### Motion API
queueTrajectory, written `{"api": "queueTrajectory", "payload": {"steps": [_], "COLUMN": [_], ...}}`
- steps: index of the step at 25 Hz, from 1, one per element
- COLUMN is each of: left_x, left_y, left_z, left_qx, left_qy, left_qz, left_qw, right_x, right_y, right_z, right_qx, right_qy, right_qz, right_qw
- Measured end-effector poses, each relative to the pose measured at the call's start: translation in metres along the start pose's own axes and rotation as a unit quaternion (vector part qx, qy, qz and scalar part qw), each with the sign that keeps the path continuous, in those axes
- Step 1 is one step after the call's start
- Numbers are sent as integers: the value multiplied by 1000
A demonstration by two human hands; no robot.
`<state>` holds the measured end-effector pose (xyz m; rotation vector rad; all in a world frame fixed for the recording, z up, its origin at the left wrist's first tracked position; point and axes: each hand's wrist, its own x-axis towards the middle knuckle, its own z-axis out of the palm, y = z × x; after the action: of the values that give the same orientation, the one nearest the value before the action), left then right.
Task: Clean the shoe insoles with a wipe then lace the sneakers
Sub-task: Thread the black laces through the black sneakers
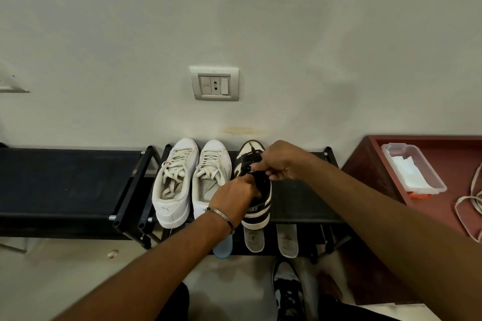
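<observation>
Black and white leather is under both my hands now: I am working on the black-and-white sneaker (257, 206) that is standing on the top shelf of the shoe rack (300, 198), its toe toward the wall. My right hand (283, 161) is reaching over the front part of the shoe, and its fingers are curling and pinching what seems to be the dark lace (251, 157) near the tongue. My left hand (236, 197) is gripping the shoe at the opening, fingers bent around the collar; how deep they go inside I cannot tell.

I am judging that the lacing part is going on, at least for this shoe. Just beside my left hand, the white pair of sneakers (193, 177) is standing with laces already threaded through, though loose and not tied. Below my hands, on the lower shelf, two grey insoles (271, 240) are lying outside the shoes, and a blue one (223, 249) is partly hidden under my left wrist, so I cannot say whether they are wiped. To the far right of my right hand, a wipe box (414, 169) and a loose white lace (469, 206) are waiting on the red counter (370, 164). Near my feet another dark sneaker (288, 292) is lying on the floor, seemingly not finished.
</observation>
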<state>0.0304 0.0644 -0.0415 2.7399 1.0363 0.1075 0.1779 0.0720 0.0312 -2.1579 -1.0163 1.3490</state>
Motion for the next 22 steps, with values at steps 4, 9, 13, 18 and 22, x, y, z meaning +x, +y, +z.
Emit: {"api": "queueTrajectory", "payload": {"steps": [4, 9, 13, 18, 22], "left_x": [5, 1, 5, 0, -3], "left_y": [-2, 1, -3, 1, 5], "left_z": [9, 12, 11, -5, -16], "left_qx": [27, 6, 73, 109, 111], "left_qy": [-7, -37, -91, -100, -97], "left_qz": [17, 98, 105, 27, -20], "left_qw": [999, 994, 988, 989, 989], "right_x": [-8, -13, -13, -12, 0], "right_y": [22, 58, 80, 85, 81], "right_z": [14, 21, 29, 36, 44], "right_qx": [-149, -270, -347, -597, -662], "right_qy": [50, 94, 66, 63, 30], "right_qz": [-148, -273, -315, -271, -188], "right_qw": [976, 919, 881, 753, 725]}}
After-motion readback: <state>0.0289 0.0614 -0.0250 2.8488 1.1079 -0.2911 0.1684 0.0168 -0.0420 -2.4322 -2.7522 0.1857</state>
